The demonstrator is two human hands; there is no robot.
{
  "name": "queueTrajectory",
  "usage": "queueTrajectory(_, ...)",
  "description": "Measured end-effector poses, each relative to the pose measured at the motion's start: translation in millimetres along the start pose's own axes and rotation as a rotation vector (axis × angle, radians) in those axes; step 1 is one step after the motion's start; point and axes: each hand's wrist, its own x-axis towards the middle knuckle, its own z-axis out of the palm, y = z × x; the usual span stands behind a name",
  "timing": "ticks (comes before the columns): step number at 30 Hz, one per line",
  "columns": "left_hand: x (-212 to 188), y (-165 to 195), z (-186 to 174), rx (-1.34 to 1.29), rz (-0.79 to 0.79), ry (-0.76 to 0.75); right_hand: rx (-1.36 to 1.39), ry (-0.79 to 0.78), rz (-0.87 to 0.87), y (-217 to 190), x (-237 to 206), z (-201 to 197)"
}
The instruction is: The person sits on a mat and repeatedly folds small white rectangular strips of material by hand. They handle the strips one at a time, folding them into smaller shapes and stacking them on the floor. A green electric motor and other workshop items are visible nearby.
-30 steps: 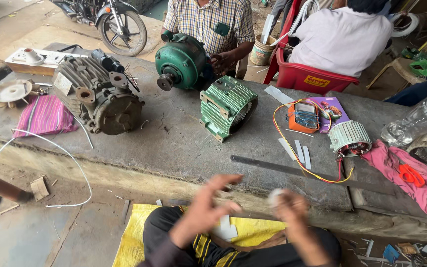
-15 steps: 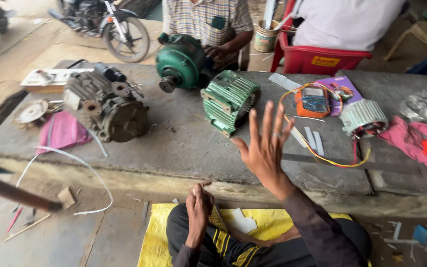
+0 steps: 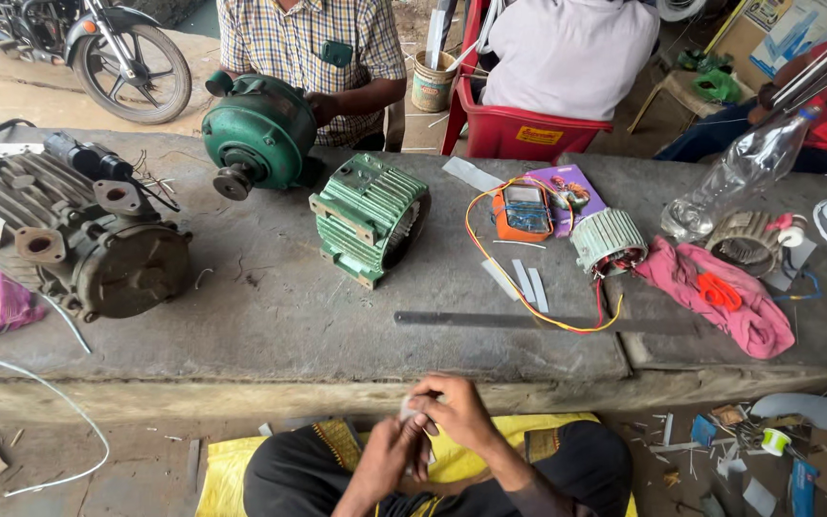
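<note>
My left hand [image 3: 391, 454] and my right hand [image 3: 458, 413] meet in front of my lap, just below the front edge of the concrete slab [image 3: 270, 325]. Their fingers pinch a small pale piece [image 3: 408, 411] between them; what it is I cannot make out. On the slab beyond them lie a long dark metal ruler [image 3: 528, 321], a green ribbed motor housing [image 3: 370, 220] and a few white strips [image 3: 521, 280]. An orange meter [image 3: 526, 211] with yellow and red leads lies beside a small pale wound stator [image 3: 608, 239].
A big grey motor [image 3: 78, 239] stands at left and a pink cloth [image 3: 729, 292] with orange scissors at right. A person in a checked shirt holds a green motor [image 3: 260, 129] at the far edge. A clear bottle [image 3: 739, 177] lies right; I sit on a yellow mat [image 3: 227, 464].
My right hand, raised open over the slab half a second ago, has come down to join my left hand at my lap. The view has tilted slightly.
</note>
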Motion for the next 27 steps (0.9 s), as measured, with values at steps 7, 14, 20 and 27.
queueTrajectory(7, 0.4, -32.2, -5.7, 0.045, -0.268, -0.052, 0.310, 0.648, 0.003, 15.3, 24.1, -108.3)
queueTrajectory(14, 27.2, -26.0, -20.7, 0.097, 0.012, 0.302, 0.440, 0.438, 0.257, 45.9, 17.3, -83.1)
queueTrajectory(20, 62.9, -19.8, -1.6, 0.026, 0.232, 0.510, 0.760, 0.242, 0.462, 23.4, -25.0, -11.3)
queueTrajectory(27, 62.0, -9.8, -13.4, 0.726, 0.203, 0.248, 0.025, -0.199, 0.152, 1.0, -31.2, -48.6)
